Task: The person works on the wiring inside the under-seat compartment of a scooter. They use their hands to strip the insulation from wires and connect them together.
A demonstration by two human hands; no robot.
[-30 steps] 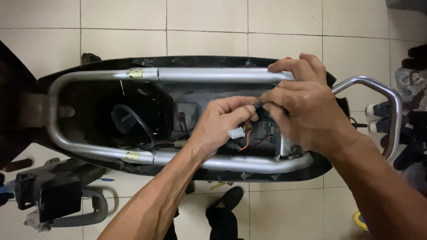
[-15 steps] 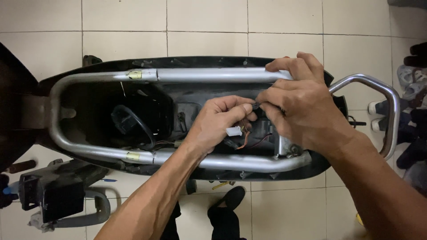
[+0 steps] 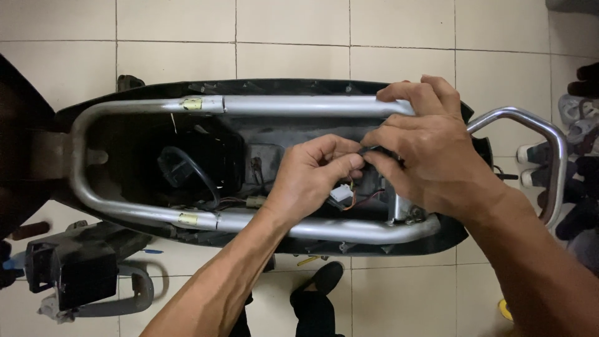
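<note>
Your left hand (image 3: 312,178) and right hand (image 3: 430,156) meet just right of the frame's centre, inside the open scooter body, between its two silver frame tubes (image 3: 299,105). Both thumbs and forefingers are pressed together, pinching a small dark connector (image 3: 369,153) where the fingertips nearly touch; the right hand's remaining fingers curl over the upper tube. Just below the pinch hangs a white plug (image 3: 341,193) with thin red and orange wires (image 3: 368,198) trailing right.

To do this well, I'd judge you should keep the grip on the connector's body rather than on its leads, hold both wrists steady against the tubes, and work straight along the connector's axis (twisting would likely strain those thin wires). Whether it is latched or parted I cannot tell; your fingers cover it.

Around you: a black cable loop (image 3: 193,171) lies in the dark well at centre left, and a chrome grab rail (image 3: 546,134) curves at the right edge. A black plastic part (image 3: 68,265) sits on the tiled floor (image 3: 293,25) at lower left. The lower tube crosses right under your left wrist and limits how far you can drop the hand.
</note>
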